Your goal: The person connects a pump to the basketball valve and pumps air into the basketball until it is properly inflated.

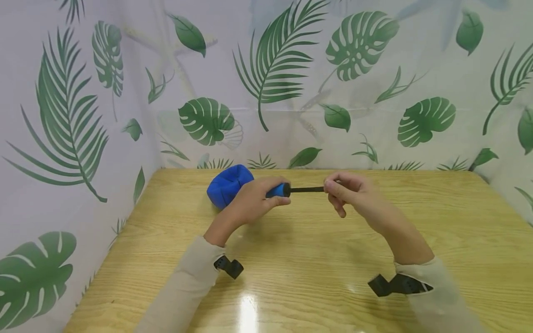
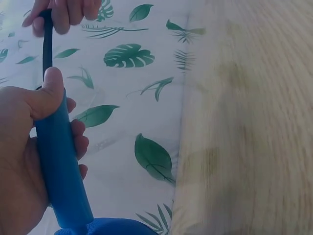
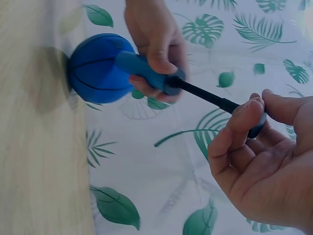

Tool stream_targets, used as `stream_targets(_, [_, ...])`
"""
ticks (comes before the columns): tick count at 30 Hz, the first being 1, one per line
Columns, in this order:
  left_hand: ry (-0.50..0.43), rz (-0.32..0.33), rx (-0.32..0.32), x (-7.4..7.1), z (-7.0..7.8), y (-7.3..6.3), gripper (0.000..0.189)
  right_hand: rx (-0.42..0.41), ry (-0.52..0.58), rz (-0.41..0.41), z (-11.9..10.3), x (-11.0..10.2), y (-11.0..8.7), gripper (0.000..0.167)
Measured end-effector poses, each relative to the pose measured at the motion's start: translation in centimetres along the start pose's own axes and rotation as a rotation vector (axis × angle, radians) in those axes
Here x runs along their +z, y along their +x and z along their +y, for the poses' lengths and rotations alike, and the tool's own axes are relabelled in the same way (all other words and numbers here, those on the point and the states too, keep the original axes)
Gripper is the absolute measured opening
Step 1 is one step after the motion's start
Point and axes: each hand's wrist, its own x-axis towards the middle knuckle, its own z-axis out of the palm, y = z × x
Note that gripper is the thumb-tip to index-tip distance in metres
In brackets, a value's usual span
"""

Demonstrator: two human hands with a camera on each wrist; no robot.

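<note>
A small blue ball (image 1: 225, 188) with black seams, its top dented in, sits on the table left of my hands. My left hand (image 1: 258, 199) grips the blue barrel of a hand pump (image 2: 62, 164), thumb along its upper end. The barrel's far end meets the ball (image 3: 98, 71) in the right wrist view. Out of the barrel's black cap runs a black rod (image 1: 306, 189), drawn well out to the right. My right hand (image 1: 351, 194) pinches the black handle (image 3: 257, 126) at the rod's end between thumb and fingers, partly covering it.
Under both hands lies a wood-grain table (image 1: 308, 282). Behind it and at the left stands a white sheet (image 1: 287, 138) printed with green leaves. Dark wrist cameras (image 1: 229, 267) are strapped over both beige sleeves (image 1: 183, 282).
</note>
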Motion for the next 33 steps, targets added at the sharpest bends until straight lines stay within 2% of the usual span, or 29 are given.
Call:
stream_targets(8, [0.000, 0.022, 0.018, 0.2, -0.3, 0.1, 0.043, -0.028, 0.040, 0.059, -0.5, -0.6, -0.2, 0.020])
stream_targets(15, [-0.002, 0.017, 0.046, 1.1, 0.4, 0.1, 0.040, -0.056, 0.035, 0.072, -0.6, -0.3, -0.3, 0.019])
stream_targets(22, [-0.040, -0.023, 0.066, 1.8, 1.1, 0.1, 0.041, 0.020, -0.013, 0.013, -0.3, 1.1, 0.2, 0.019])
stream_targets(26, [-0.022, -0.038, 0.070, 2.1, 1.3, 0.0, 0.041, 0.062, -0.027, -0.018, 0.5, 2.0, 0.6, 0.019])
stream_targets(33, [0.019, -0.062, 0.079, 2.4, 1.3, 0.1, 0.043, 0.075, -0.017, -0.055, 1.4, 2.5, 0.8, 0.020])
